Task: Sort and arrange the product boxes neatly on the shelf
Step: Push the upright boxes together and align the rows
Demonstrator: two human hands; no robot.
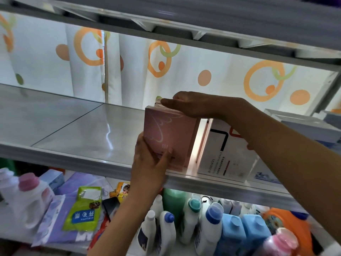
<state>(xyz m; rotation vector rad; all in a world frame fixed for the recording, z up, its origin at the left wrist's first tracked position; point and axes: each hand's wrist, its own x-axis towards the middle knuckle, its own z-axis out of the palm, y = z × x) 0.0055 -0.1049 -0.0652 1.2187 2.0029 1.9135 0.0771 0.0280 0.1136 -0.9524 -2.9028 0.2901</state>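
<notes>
- Pink box point(171, 137) stands upright on the metal shelf point(77, 130), near the front edge, right of shelf centre.
- L hand point(149, 163) comes up from below, grips the pink box at its lower left corner: thumb across the front face, palm on the left side, rest of fingers hidden behind the box.
- R hand point(191, 106) reaches in from the right, lies palm-down on top of the pink box, fingers fairly straight, pointing left, pressing on the top edge. No curl round it that I can see.
- White box point(227, 156) w/ black line graphic and red mark stands upright just right of the pink one; narrow lit gap between them, not touching on the visible front side.
- R forearm crosses over the white box's top, hides its upper right part.
- More boxes point(302, 124), white/blue, further right on the same shelf level, partly cut by the arm, blurred.
- Left part of shelf: bare shiny metal w/ a seam line.
- Behind the shelf: white curtain point(129, 67) w/ orange and green rings and dots.
- Upper shelf point(203, 19) underside across the top of view.
- Lower shelf: detergent bottles point(208, 224), white w/ blue and teal caps, blue ones, an orange one at right, pink-capped jug point(31, 196) at left.
- Also below: green packet point(83, 207) w/ blue label, purple packs point(57, 215), a dark phone-like item, can't tell for sure.
</notes>
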